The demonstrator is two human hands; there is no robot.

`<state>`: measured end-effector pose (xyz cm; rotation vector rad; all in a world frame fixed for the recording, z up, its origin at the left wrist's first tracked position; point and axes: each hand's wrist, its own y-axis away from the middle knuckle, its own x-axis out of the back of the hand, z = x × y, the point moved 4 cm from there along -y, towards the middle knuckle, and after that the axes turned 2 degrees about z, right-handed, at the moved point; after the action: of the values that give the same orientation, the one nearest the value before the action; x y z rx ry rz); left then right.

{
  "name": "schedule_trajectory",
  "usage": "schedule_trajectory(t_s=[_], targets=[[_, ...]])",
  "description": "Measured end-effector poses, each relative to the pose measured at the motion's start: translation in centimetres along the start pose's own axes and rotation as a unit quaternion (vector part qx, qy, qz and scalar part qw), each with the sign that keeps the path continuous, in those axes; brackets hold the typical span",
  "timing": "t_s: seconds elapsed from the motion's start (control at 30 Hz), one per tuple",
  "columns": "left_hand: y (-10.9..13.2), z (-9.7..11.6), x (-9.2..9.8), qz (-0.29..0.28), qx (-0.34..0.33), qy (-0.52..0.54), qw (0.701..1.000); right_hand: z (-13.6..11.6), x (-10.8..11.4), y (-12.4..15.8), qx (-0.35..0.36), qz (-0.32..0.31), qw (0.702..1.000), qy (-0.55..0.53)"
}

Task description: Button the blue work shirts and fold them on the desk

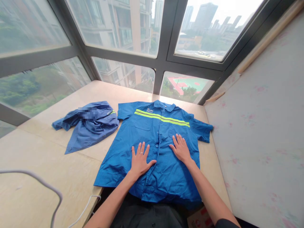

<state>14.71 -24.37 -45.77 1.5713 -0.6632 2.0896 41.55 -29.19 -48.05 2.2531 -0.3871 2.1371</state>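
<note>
A blue short-sleeved work shirt [152, 133] lies spread front side up on the wooden tabletop, collar toward the window. A yellow-green and grey reflective stripe crosses its chest, and its lower hem hangs past the table's near edge. My left hand [140, 161] rests flat on the lower left of the shirt, fingers spread, thumb beside the button front. On the other side of the buttons, my right hand [180, 148] lies palm down just below a chest pocket, fingers stretched out. Small wrinkles show around both hands.
A crumpled blue garment [92, 129] lies left of the shirt, partly blurred out. At the lower left a grey cable [45, 183] and a thin white cord [83, 209] cross the wooden tabletop [30, 155]. Windows stand behind; a floral-patterned wall [258, 126] borders the right. A cardboard box [200, 218] sits below.
</note>
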Motion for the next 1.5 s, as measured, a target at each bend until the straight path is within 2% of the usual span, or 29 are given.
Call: schedule_trajectory(t_s=[0.07, 0.2, 0.27, 0.37, 0.53, 0.63, 0.73, 0.87, 0.93, 1.0, 1.1, 1.23, 1.3, 1.37, 1.5], targets=[[0.3, -0.1, 0.2, 0.007, 0.004, -0.005, 1.000, 0.8, -0.1, 0.3, -0.021, 0.007, 1.000, 0.004], [1.2, -0.6, 0.5, 0.024, 0.070, -0.041, 0.996, 3.5, -0.3, 1.1, -0.120, 0.035, 0.992, 0.026], [1.7, -0.8, 0.7, 0.023, 0.091, -0.053, 0.994, 4.7, -0.3, 1.6, -0.145, 0.037, 0.988, 0.035], [2.6, -1.5, 1.0, 0.030, 0.125, -0.075, 0.989, 5.6, -0.3, 1.9, -0.138, 0.019, 0.989, 0.042], [4.7, -3.7, 2.1, 0.059, 0.201, -0.120, 0.970, 5.8, 0.0, 2.1, -0.121, 0.013, 0.992, 0.039], [5.4, -5.0, 3.4, 0.040, 0.208, -0.137, 0.968, 5.9, -0.1, 2.2, -0.114, 0.019, 0.993, 0.038], [4.9, -6.2, 5.4, -0.005, 0.230, -0.129, 0.965, 5.9, -0.2, 2.5, -0.106, 0.022, 0.993, 0.040], [2.2, -8.1, 8.0, -0.076, 0.277, -0.090, 0.954, 6.0, -0.1, 2.4, -0.103, 0.038, 0.993, 0.036], [-0.2, -8.5, 8.7, -0.065, 0.257, -0.083, 0.960, 5.9, 0.3, 1.8, -0.098, 0.061, 0.993, 0.024], [-3.0, -8.1, 8.8, -0.032, 0.216, -0.048, 0.975, 5.4, 0.9, 0.6, -0.080, 0.097, 0.992, 0.001], [-7.4, -5.6, 7.3, -0.026, 0.125, 0.088, 0.988, 3.9, 1.6, -2.0, -0.037, 0.139, 0.989, -0.036], [-11.9, -0.4, 3.9, -0.065, 0.039, 0.168, 0.983, 2.5, 0.8, -5.4, -0.028, 0.115, 0.992, -0.045], [-13.4, 1.7, 2.3, -0.070, 0.026, 0.188, 0.979, 2.8, 0.0, -6.1, -0.050, 0.095, 0.994, -0.037], [-14.5, 2.9, 0.9, -0.071, 0.030, 0.200, 0.977, 3.6, -0.8, -6.1, -0.064, 0.077, 0.994, -0.034], [-15.7, 2.9, -0.4, -0.066, 0.064, 0.212, 0.973, 5.5, -1.0, -5.5, -0.065, 0.043, 0.996, -0.047]])
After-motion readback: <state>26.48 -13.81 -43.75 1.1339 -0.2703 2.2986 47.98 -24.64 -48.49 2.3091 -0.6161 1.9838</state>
